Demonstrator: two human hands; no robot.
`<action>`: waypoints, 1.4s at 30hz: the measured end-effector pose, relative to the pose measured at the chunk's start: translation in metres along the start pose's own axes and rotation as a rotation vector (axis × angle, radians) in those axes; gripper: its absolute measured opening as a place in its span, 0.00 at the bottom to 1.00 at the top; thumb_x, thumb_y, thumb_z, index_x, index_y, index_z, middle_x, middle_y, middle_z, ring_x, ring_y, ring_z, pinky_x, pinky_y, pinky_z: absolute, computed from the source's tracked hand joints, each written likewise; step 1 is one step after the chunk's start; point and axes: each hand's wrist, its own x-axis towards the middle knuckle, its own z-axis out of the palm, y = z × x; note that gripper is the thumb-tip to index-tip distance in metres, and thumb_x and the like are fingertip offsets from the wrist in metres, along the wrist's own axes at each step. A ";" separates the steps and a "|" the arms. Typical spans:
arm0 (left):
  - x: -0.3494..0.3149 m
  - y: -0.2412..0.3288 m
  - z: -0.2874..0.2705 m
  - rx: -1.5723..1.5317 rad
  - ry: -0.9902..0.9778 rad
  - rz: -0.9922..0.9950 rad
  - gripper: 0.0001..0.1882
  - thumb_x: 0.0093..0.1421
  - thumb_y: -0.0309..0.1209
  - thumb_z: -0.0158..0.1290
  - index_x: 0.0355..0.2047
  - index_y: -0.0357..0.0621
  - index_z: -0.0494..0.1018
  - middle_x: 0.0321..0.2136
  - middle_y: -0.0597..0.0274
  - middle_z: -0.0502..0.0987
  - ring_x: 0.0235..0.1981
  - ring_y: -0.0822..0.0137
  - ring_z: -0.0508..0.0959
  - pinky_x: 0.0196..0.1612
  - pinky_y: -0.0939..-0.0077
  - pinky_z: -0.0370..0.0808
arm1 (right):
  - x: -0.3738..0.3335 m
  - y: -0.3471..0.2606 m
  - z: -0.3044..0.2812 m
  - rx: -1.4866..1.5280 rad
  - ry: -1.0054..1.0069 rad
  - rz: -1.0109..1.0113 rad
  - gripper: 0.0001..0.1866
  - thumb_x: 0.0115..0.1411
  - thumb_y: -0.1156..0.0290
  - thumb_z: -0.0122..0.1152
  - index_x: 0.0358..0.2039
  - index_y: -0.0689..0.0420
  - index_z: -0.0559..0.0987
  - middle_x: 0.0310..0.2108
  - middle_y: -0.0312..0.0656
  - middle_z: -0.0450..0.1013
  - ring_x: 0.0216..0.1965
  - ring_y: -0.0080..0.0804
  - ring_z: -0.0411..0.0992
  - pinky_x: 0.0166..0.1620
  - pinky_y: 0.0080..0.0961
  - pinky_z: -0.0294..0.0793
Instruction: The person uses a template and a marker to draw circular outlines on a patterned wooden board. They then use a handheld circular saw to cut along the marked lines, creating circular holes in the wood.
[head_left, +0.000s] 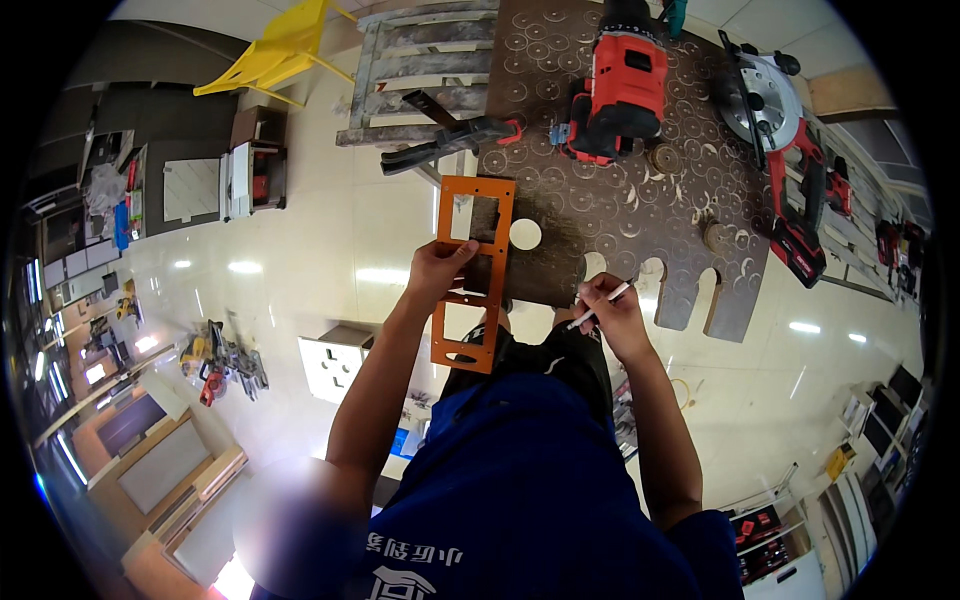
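Orange flat rectangular template with cutouts (498, 270): it is lying along the left edge of the bench, its near end reaching toward my body; whether it is touching the bench I cannot tell.
Left hand (438, 268): I am grasping the template's left side, my thumb pressing over the bar between two cutouts.
Right hand (612, 312): I am pinching a slim white pen (621, 290) above the bench's slotted near edge, to the right of the template.
Dark brown bench top covered in ring marks (615, 225): it is bearing a pale round disc (525, 234) just right of the template.
Far side: a red-and-black power tool (628, 85) is standing on the bench; a black-handled clamp (450, 140) is sitting farther left.
Right side: a red circular saw with a silver guard (803, 147) is resting.
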 end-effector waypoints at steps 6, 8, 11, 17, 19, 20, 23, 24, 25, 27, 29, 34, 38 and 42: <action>0.001 0.001 -0.003 0.011 -0.055 -0.022 0.31 0.62 0.48 0.63 0.49 0.28 0.72 0.36 0.51 0.80 0.35 0.59 0.84 0.32 0.63 0.87 | -0.006 0.008 -0.007 0.147 -0.064 -0.059 0.05 0.64 0.77 0.65 0.35 0.62 0.77 0.34 0.41 0.78 0.37 0.27 0.80 0.40 0.22 0.84; 0.000 0.001 -0.001 -0.017 -0.042 -0.022 0.28 0.61 0.48 0.64 0.45 0.31 0.75 0.32 0.55 0.81 0.31 0.66 0.83 0.30 0.68 0.86 | -0.004 0.008 -0.007 0.141 -0.102 -0.118 0.05 0.64 0.78 0.65 0.35 0.63 0.77 0.35 0.42 0.78 0.39 0.27 0.80 0.41 0.23 0.84; -0.004 0.000 -0.003 -0.059 -0.062 0.020 0.28 0.61 0.48 0.64 0.45 0.31 0.75 0.32 0.56 0.81 0.30 0.66 0.84 0.30 0.68 0.86 | 0.002 0.004 -0.001 0.020 -0.005 -0.099 0.08 0.63 0.75 0.68 0.32 0.60 0.75 0.29 0.37 0.76 0.31 0.24 0.80 0.33 0.18 0.81; -0.002 -0.001 -0.004 -0.022 -0.064 -0.003 0.29 0.61 0.49 0.63 0.46 0.33 0.74 0.31 0.57 0.81 0.30 0.66 0.84 0.29 0.70 0.86 | 0.017 0.007 0.004 -0.077 -0.018 -0.138 0.10 0.64 0.71 0.67 0.32 0.59 0.73 0.26 0.34 0.75 0.25 0.18 0.75 0.30 0.15 0.77; -0.004 -0.001 -0.007 -0.002 -0.056 -0.002 0.29 0.61 0.49 0.64 0.46 0.33 0.74 0.31 0.57 0.81 0.30 0.66 0.84 0.28 0.70 0.85 | 0.020 0.005 0.017 -0.120 -0.017 -0.120 0.08 0.64 0.71 0.67 0.34 0.60 0.77 0.28 0.34 0.76 0.27 0.16 0.74 0.29 0.15 0.77; -0.004 0.000 -0.006 0.008 -0.058 0.000 0.29 0.61 0.49 0.64 0.46 0.33 0.74 0.31 0.57 0.81 0.30 0.66 0.84 0.28 0.70 0.85 | 0.023 0.007 0.021 -0.090 -0.025 -0.132 0.07 0.64 0.72 0.66 0.35 0.61 0.78 0.28 0.34 0.76 0.28 0.16 0.74 0.29 0.15 0.77; -0.006 0.000 -0.005 -0.030 -0.065 0.012 0.29 0.61 0.49 0.64 0.45 0.32 0.75 0.31 0.56 0.81 0.30 0.66 0.84 0.28 0.71 0.85 | 0.036 0.019 0.030 -0.069 -0.055 -0.189 0.06 0.65 0.73 0.65 0.40 0.61 0.80 0.30 0.35 0.76 0.29 0.16 0.74 0.30 0.15 0.77; -0.004 -0.001 -0.006 -0.030 -0.067 0.020 0.28 0.61 0.49 0.64 0.45 0.32 0.75 0.31 0.56 0.81 0.30 0.66 0.84 0.28 0.70 0.85 | 0.041 0.021 0.033 -0.107 -0.068 -0.222 0.07 0.65 0.74 0.64 0.41 0.61 0.80 0.30 0.35 0.76 0.28 0.16 0.74 0.31 0.16 0.78; 0.000 -0.003 -0.007 -0.029 -0.069 0.029 0.28 0.61 0.48 0.64 0.45 0.32 0.75 0.31 0.56 0.81 0.30 0.66 0.84 0.28 0.70 0.85 | 0.047 0.023 0.035 -0.145 -0.081 -0.255 0.07 0.65 0.74 0.63 0.42 0.62 0.80 0.31 0.35 0.76 0.28 0.16 0.74 0.31 0.16 0.78; -0.002 -0.001 -0.005 -0.044 -0.082 0.038 0.28 0.61 0.48 0.64 0.44 0.32 0.75 0.31 0.56 0.81 0.30 0.65 0.84 0.27 0.70 0.85 | 0.054 0.024 0.038 -0.170 -0.078 -0.262 0.07 0.65 0.75 0.63 0.42 0.61 0.79 0.31 0.35 0.76 0.27 0.16 0.73 0.31 0.16 0.77; -0.005 0.002 -0.005 -0.074 -0.093 0.044 0.27 0.61 0.47 0.64 0.44 0.32 0.75 0.30 0.56 0.81 0.30 0.65 0.84 0.27 0.69 0.86 | 0.060 0.024 0.041 -0.188 -0.068 -0.268 0.07 0.65 0.75 0.63 0.43 0.61 0.79 0.30 0.35 0.76 0.26 0.16 0.73 0.30 0.16 0.76; -0.005 0.002 -0.005 -0.071 -0.097 0.029 0.26 0.62 0.45 0.64 0.44 0.31 0.75 0.31 0.54 0.81 0.29 0.65 0.85 0.27 0.69 0.86 | 0.070 0.029 0.041 -0.186 -0.043 -0.284 0.08 0.66 0.75 0.62 0.44 0.62 0.79 0.31 0.35 0.77 0.24 0.16 0.73 0.28 0.17 0.74; -0.007 0.002 -0.007 -0.084 -0.136 0.035 0.30 0.62 0.48 0.62 0.49 0.30 0.72 0.34 0.53 0.80 0.34 0.61 0.85 0.29 0.66 0.87 | 0.070 0.029 0.044 -0.172 -0.053 -0.277 0.08 0.66 0.75 0.62 0.44 0.62 0.79 0.31 0.36 0.77 0.24 0.17 0.72 0.27 0.17 0.73; -0.008 0.006 -0.006 -0.114 -0.115 0.035 0.24 0.62 0.42 0.64 0.44 0.31 0.74 0.33 0.54 0.81 0.31 0.63 0.85 0.27 0.67 0.87 | 0.071 0.029 0.044 -0.192 -0.042 -0.296 0.08 0.67 0.74 0.61 0.45 0.61 0.79 0.31 0.37 0.77 0.23 0.17 0.72 0.27 0.17 0.73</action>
